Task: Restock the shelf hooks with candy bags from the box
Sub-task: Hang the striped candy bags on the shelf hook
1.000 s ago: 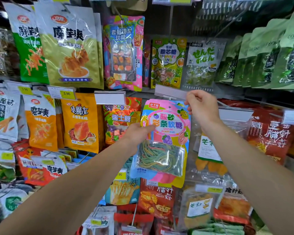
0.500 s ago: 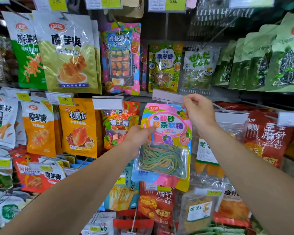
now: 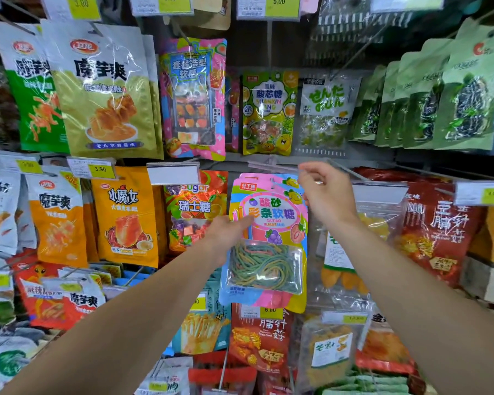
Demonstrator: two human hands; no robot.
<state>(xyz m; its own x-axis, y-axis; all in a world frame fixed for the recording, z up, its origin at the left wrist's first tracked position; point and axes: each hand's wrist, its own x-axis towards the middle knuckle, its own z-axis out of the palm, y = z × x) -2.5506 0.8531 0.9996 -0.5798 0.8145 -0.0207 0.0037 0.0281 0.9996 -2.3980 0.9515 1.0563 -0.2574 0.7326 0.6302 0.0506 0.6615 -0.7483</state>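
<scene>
Hanging at the middle row of the display, the pink candy bag [image 3: 268, 240] with its window of coloured strips sits between the Sugar bag [image 3: 196, 209] on one side and a clear bag of yellow fruit [image 3: 345, 252] on the other. Its top edge is up at the hook [image 3: 271, 166], though whether the hole is fully threaded on the wire is hard to tell. The left hand [image 3: 228, 233] grasps the bag's left edge at mid-height, thumb on the front, steadying it flat. The right hand [image 3: 322, 192] is raised at the bag's top right corner, fingers pinched together near the clear price-tag holder [image 3: 378, 192]; what it pinches I cannot tell. To do this well, I judge the left hand should keep the bag square while the right guides the hole along the wire to the back, then check that the label faces out and hangs level with its neighbours
</scene>
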